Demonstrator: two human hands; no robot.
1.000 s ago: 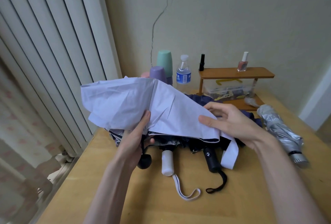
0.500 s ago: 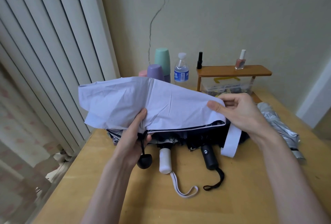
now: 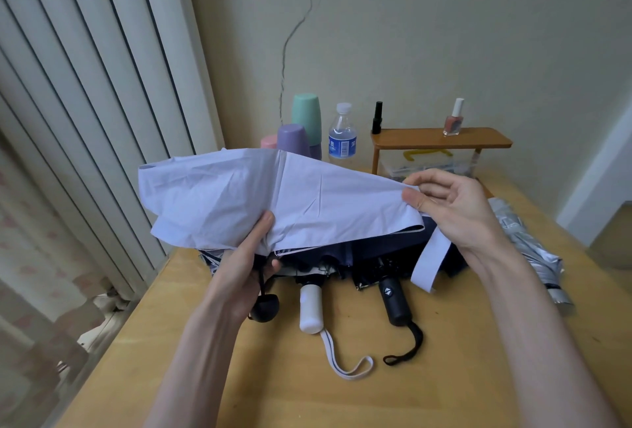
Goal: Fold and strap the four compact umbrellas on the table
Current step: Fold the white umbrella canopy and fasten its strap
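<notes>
Folding looks barely begun on the lilac umbrella, held up over the table — left hand grips its gathered base, right hand pinches the canopy's rim. Next, I'd guess: wind the pleats round, then catch the strap (dangling below the right wrist).

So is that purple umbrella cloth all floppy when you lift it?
Probably floppy: the lilac canopy sags and creases between the left hand and right hand. Likely light too: a thumb-and-finger pinch holds its edge up.
</notes>
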